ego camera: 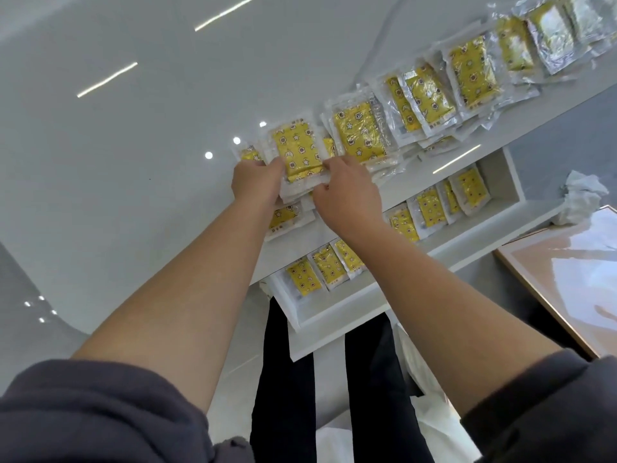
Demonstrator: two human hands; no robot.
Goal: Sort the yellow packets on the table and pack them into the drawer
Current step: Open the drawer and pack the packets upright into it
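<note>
Tabletop (133, 145): glossy white. Left hand (255, 182): fingers curled round the left edge of a stack (297, 158) of yellow packets, gripping it. Stack location: at the near edge of the tabletop, just above the open drawer (500, 185). Right hand (349, 195): fingers and thumb pinch the right edge of the same stack. Loose packets (430, 95) overlap in a row along the tabletop to the right. Packed packets (430, 208) lie in rows inside the drawer. Far right: crumpled paper (582, 198).

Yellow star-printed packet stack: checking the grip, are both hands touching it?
Touching. The head view shows the left hand and right hand gripping opposite sides of the yellow star-printed packet stack.
</note>
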